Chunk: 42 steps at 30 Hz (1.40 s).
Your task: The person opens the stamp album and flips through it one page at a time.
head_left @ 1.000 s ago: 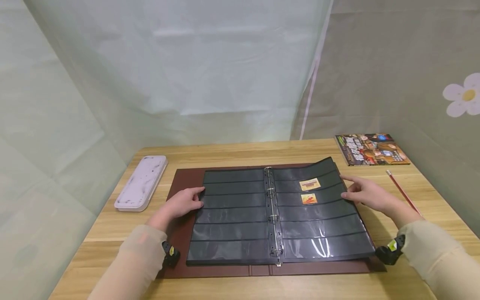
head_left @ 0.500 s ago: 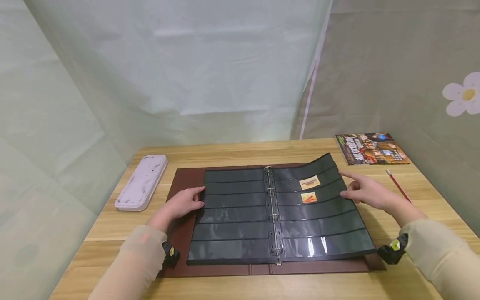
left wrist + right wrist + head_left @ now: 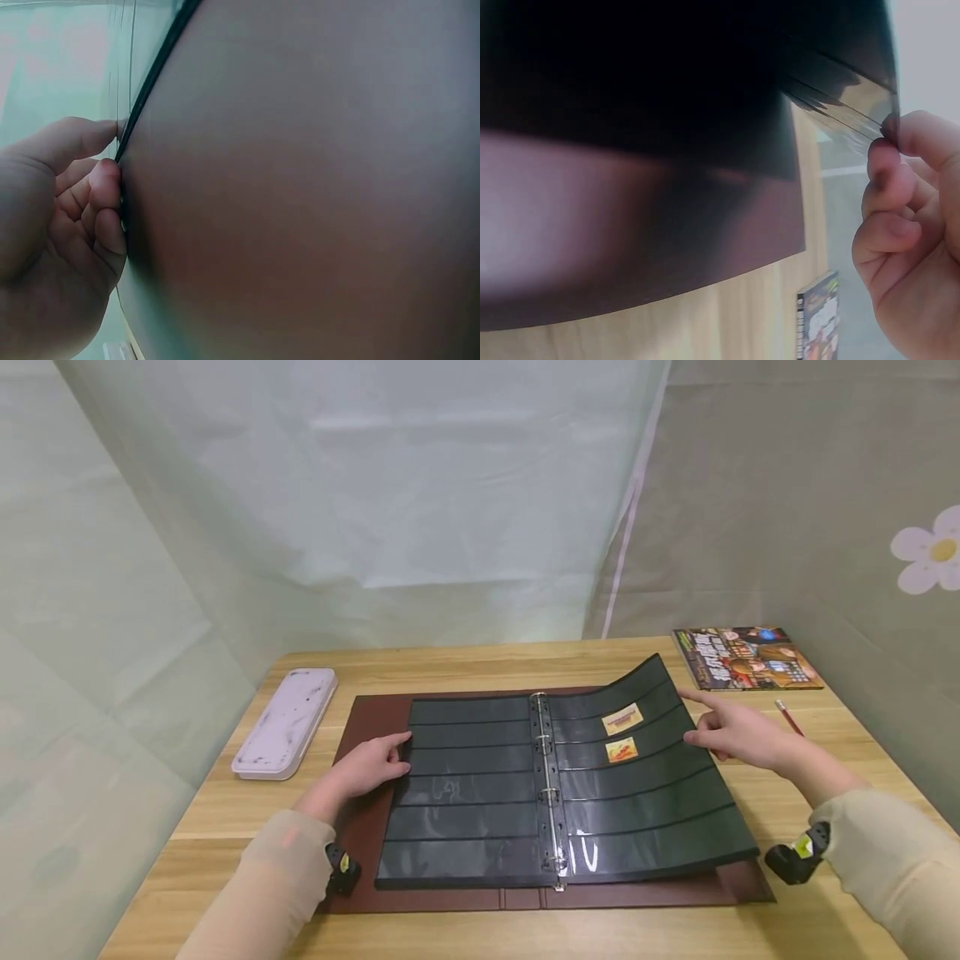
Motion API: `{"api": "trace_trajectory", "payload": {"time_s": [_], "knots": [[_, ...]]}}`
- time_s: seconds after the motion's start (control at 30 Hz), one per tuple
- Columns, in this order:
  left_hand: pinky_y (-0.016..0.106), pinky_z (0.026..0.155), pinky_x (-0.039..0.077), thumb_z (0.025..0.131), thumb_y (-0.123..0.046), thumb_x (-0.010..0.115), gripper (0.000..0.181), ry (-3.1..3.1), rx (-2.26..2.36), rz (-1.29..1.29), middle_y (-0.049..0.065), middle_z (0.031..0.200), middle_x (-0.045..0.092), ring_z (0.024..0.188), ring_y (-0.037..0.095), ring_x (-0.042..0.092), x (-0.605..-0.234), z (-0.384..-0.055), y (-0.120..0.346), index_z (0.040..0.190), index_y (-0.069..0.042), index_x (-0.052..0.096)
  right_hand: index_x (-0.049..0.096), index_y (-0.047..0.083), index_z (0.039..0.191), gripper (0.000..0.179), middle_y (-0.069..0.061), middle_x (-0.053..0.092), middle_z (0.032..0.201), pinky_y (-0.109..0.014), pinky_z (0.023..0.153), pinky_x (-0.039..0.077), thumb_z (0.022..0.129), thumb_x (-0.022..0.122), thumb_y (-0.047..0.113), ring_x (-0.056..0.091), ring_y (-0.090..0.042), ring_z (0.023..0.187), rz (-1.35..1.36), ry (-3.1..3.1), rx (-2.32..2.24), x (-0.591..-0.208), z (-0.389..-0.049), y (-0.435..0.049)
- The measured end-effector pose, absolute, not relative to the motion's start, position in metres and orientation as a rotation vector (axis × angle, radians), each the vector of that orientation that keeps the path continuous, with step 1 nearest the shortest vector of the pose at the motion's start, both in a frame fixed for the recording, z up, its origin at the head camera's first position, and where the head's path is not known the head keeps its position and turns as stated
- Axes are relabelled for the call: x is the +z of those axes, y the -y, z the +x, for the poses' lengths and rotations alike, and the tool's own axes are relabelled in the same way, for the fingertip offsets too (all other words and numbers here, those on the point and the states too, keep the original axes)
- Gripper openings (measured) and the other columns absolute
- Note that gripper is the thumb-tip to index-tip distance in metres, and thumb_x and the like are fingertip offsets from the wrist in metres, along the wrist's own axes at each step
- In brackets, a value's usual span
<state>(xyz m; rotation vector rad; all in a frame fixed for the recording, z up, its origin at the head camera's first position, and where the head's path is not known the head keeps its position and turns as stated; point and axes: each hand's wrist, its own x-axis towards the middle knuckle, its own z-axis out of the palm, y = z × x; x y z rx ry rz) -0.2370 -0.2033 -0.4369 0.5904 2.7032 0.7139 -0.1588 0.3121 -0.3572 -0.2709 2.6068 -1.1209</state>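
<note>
A stamp album [image 3: 468,900] with a dark red cover lies spread on the table, its black pocket pages held by metal rings [image 3: 550,793]. My left hand [image 3: 369,768] holds the outer edge of the left page [image 3: 465,789], thumb and fingers at the rim. On the other side, my right hand [image 3: 738,728] pinches the outer edge of the right page [image 3: 645,814], which curves up off the cover. Two small stamps, a cream one [image 3: 622,719] and an orange one [image 3: 621,750], sit in that page's upper pockets. The right wrist view shows the lifted page [image 3: 855,71] between thumb and fingers.
A pale pencil case [image 3: 285,722] lies at the table's left. A comic-style book [image 3: 746,658] is at the back right, with a red pencil [image 3: 789,717] in front of it, partly behind my right arm. Cloth walls stand behind the table.
My right hand has raised the right page's outer edge further, so it bends more steeply and its reflections have shifted toward the rings. My left hand has stayed in place.
</note>
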Motion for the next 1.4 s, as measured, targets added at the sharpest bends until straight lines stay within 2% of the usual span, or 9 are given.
{"api": "trace_trajectory", "payload": {"time_s": [0.7,1.1,1.4], "knots": [[0.030,0.054,0.035,0.091,-0.016,0.059,0.058,-2.681,0.730,0.550,0.001,0.069,0.049,0.055,0.014,0.042,-0.436,-0.235,0.200,0.141,0.003,0.037,0.018,0.004,0.149,0.070,-0.003,0.043,0.062,-0.033,0.049,0.035,0.093,0.057,0.020,0.039,-0.015,0.050,-0.282,-2.675,-1.044,-0.325,-0.162,-0.306],[0.030,0.054,0.034,0.092,-0.016,0.058,0.057,-2.674,0.733,0.528,0.001,0.070,0.050,0.055,0.014,0.042,-0.436,-0.232,0.200,0.142,0.001,0.035,0.016,0.009,0.150,0.072,-0.002,0.042,0.061,-0.035,0.049,0.036,0.093,0.058,0.021,0.039,-0.017,0.047,-0.332,-2.626,-1.178,-0.309,-0.166,-0.293],[0.028,0.054,0.035,0.092,-0.015,0.058,0.057,-2.684,0.727,0.555,0.000,0.070,0.050,0.055,0.013,0.042,-0.435,-0.232,0.200,0.141,0.004,0.036,0.013,0.010,0.151,0.072,-0.002,0.042,0.060,-0.035,0.049,0.036,0.094,0.057,0.020,0.037,-0.017,0.046,-0.376,-2.594,-1.233,-0.302,-0.167,-0.284]]}}
